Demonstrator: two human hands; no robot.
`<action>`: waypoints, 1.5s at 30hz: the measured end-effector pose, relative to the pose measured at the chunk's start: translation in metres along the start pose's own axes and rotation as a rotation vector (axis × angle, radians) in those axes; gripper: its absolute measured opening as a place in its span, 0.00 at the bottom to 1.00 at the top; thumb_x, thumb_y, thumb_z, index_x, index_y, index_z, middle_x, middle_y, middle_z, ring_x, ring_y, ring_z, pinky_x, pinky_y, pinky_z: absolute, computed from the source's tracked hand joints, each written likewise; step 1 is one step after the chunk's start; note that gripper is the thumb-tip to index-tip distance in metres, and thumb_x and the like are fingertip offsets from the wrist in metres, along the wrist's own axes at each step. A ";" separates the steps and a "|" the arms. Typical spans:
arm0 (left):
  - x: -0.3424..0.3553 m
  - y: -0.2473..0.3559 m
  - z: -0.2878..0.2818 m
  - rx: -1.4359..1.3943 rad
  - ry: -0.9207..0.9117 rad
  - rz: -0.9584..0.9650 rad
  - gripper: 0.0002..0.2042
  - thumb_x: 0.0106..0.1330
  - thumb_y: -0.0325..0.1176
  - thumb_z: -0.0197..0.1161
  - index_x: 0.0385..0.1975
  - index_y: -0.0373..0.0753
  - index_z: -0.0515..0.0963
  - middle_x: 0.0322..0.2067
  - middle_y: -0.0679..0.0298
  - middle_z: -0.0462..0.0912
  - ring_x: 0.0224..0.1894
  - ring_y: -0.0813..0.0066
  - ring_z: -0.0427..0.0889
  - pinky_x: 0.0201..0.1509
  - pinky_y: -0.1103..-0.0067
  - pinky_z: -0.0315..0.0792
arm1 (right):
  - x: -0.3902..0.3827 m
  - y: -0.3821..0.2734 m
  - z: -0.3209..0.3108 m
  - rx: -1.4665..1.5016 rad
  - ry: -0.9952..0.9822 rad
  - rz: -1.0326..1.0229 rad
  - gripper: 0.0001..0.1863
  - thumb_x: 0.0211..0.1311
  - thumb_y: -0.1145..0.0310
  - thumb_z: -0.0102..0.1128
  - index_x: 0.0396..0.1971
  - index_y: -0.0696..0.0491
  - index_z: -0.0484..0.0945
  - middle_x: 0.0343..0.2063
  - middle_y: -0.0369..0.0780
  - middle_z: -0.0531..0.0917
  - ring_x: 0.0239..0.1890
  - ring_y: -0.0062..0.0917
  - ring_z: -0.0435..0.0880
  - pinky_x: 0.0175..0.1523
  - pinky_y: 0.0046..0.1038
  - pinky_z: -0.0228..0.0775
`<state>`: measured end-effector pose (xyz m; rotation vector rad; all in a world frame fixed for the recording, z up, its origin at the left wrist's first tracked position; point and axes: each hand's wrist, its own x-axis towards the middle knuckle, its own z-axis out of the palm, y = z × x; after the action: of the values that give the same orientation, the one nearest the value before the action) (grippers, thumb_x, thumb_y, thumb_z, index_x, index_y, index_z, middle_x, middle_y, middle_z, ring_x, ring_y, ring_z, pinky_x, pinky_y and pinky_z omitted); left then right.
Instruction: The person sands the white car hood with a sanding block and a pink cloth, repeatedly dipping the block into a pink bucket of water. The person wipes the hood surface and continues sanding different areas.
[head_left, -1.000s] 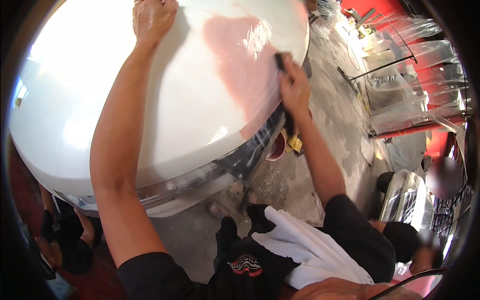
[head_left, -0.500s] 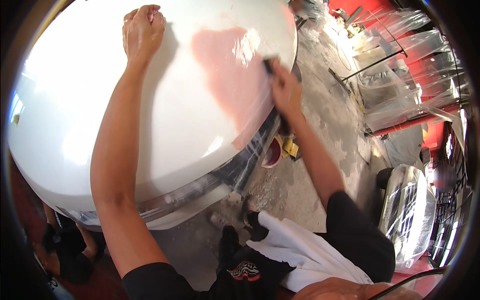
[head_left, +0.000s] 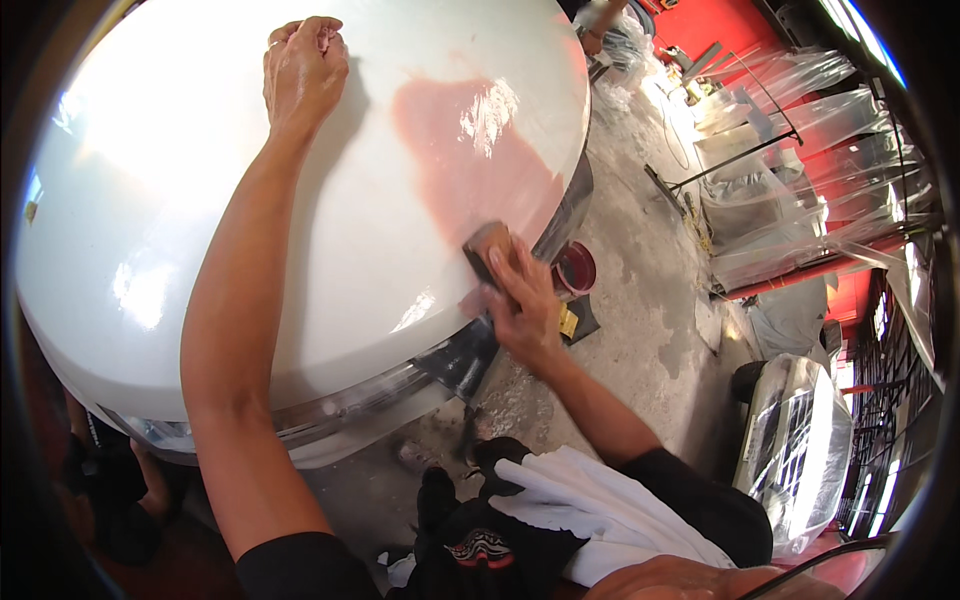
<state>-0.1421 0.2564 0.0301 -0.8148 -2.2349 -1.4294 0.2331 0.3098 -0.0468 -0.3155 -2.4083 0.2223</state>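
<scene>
A white, curved car panel spreads out below my hands. On it lies a reddish-pink patch with wet-looking glare. My right hand grips a brownish sanding block, which rests against the panel at the patch's lower end. Farther up and left, my left hand is curled closed over the panel, its skin wet. Something pinkish shows among its fingers, but I cannot make out what it is.
Beside the panel stands a dark red bucket, with a yellow piece near it on the concrete floor. Plastic-draped parts and a plastic-covered vehicle stand right. A person crouches lower left. A white cloth hangs over me.
My right hand has brought the sanding block from the patch's right edge down and left to its lower end. My left hand stays closed, shifted slightly right in view.
</scene>
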 end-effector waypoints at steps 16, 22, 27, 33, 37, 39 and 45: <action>0.001 0.032 0.029 -0.097 -0.064 -0.005 0.12 0.72 0.36 0.59 0.51 0.49 0.85 0.56 0.63 0.83 0.66 0.57 0.74 0.67 0.62 0.73 | 0.141 0.145 -0.032 0.001 0.018 0.391 0.27 0.69 0.67 0.61 0.67 0.55 0.76 0.61 0.50 0.83 0.61 0.35 0.85 0.65 0.32 0.74; 0.001 -0.009 -0.006 0.029 0.010 0.013 0.12 0.72 0.38 0.61 0.50 0.45 0.86 0.48 0.64 0.87 0.65 0.65 0.74 0.66 0.65 0.73 | -0.008 0.023 0.005 -0.004 0.027 0.179 0.34 0.62 0.76 0.58 0.71 0.47 0.74 0.59 0.49 0.84 0.62 0.53 0.81 0.65 0.48 0.73; 0.000 0.036 0.015 -0.084 -0.072 -0.042 0.13 0.74 0.38 0.62 0.51 0.42 0.85 0.49 0.62 0.85 0.59 0.69 0.78 0.61 0.69 0.75 | 0.098 0.168 -0.033 -0.074 0.110 0.472 0.27 0.64 0.72 0.60 0.64 0.50 0.79 0.48 0.48 0.87 0.49 0.50 0.87 0.52 0.45 0.78; -0.001 0.009 -0.004 -0.046 -0.073 -0.111 0.12 0.73 0.36 0.60 0.52 0.47 0.85 0.54 0.67 0.83 0.64 0.68 0.74 0.65 0.65 0.74 | -0.003 0.076 0.004 -0.022 0.079 0.117 0.33 0.61 0.75 0.60 0.70 0.46 0.75 0.62 0.51 0.81 0.60 0.51 0.83 0.65 0.40 0.76; 0.004 0.017 0.018 -0.021 -0.051 0.020 0.13 0.73 0.38 0.60 0.52 0.48 0.85 0.56 0.66 0.82 0.64 0.65 0.75 0.65 0.65 0.74 | 0.089 0.154 -0.025 0.002 0.079 0.520 0.30 0.62 0.74 0.61 0.66 0.47 0.78 0.49 0.50 0.86 0.46 0.49 0.85 0.51 0.44 0.77; 0.006 0.025 0.017 -0.029 -0.044 -0.006 0.13 0.73 0.38 0.59 0.52 0.48 0.85 0.57 0.66 0.82 0.64 0.63 0.76 0.66 0.65 0.73 | 0.111 0.163 -0.028 -0.031 0.046 0.496 0.29 0.63 0.74 0.62 0.66 0.46 0.79 0.51 0.50 0.86 0.47 0.48 0.85 0.53 0.42 0.77; 0.000 0.000 0.000 -0.010 -0.032 -0.033 0.13 0.73 0.38 0.60 0.52 0.46 0.85 0.54 0.62 0.83 0.64 0.63 0.75 0.66 0.65 0.73 | 0.016 0.082 0.006 -0.098 0.143 0.126 0.30 0.61 0.75 0.61 0.67 0.49 0.78 0.57 0.51 0.84 0.53 0.45 0.86 0.57 0.42 0.77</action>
<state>-0.1425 0.2562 0.0305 -0.8131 -2.2772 -1.4540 0.2311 0.3923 -0.0615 -0.5113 -2.2639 0.1330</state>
